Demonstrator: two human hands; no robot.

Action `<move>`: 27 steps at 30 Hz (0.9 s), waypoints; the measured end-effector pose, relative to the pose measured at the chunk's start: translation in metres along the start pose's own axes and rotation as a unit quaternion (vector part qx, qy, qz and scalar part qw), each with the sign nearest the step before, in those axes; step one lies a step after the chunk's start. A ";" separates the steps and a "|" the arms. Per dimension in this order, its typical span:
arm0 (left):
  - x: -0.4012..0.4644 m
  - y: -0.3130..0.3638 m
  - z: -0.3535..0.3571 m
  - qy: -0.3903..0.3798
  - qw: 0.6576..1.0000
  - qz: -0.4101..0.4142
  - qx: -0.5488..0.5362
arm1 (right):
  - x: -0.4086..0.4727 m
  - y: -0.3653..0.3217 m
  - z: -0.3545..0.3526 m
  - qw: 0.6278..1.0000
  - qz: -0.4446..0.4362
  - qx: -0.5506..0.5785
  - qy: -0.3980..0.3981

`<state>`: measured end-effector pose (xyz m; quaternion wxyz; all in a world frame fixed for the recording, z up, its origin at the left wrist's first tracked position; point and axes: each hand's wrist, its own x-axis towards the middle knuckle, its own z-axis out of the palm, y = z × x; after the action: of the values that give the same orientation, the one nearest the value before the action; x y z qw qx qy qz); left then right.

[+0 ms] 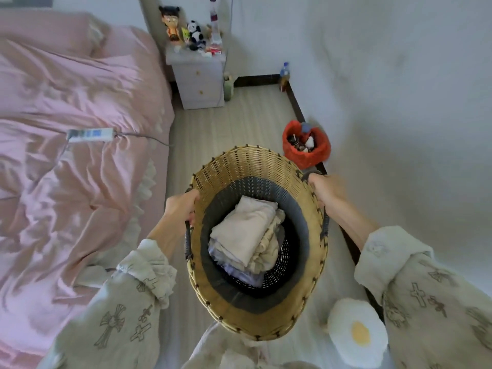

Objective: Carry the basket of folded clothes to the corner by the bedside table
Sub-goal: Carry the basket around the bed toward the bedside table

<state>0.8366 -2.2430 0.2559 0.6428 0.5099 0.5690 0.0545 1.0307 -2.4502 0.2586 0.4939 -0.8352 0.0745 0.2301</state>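
A tall woven basket (239, 166), tan with a dark band inside, hangs in front of me above the floor. Folded clothes (246, 233), cream on top and pale blue below, lie stacked at its bottom. My left hand (181, 206) grips the dark handle on the basket's left side. My right hand (328, 189) grips the handle on its right side. The white bedside table (199, 81) with two drawers stands ahead beside the bed. The floor corner (269, 94) to its right lies between the table and the walls.
A bed with a pink duvet (74, 145) fills the left; a power strip (90, 135) lies on it. A red-lined bin (306, 145) stands by the right wall. A fried-egg cushion (356, 332) lies near my feet. A bottle (285, 73) stands in the far corner. Toys crowd the table top.
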 end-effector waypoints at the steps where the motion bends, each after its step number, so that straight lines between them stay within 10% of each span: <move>1: 0.016 0.015 0.005 0.005 1.000 0.000 -0.002 | 0.019 -0.014 0.009 1.000 -0.003 0.004 -0.004; 27: 0.378 0.403 0.201 0.062 0.998 -0.010 -0.007 | 0.487 -0.348 0.124 0.995 -0.013 -0.056 -0.077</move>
<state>1.3318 -1.9255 0.2561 0.6101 0.4957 0.6124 0.0838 1.5446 -2.1197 0.2602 0.4532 -0.8423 0.0125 0.2916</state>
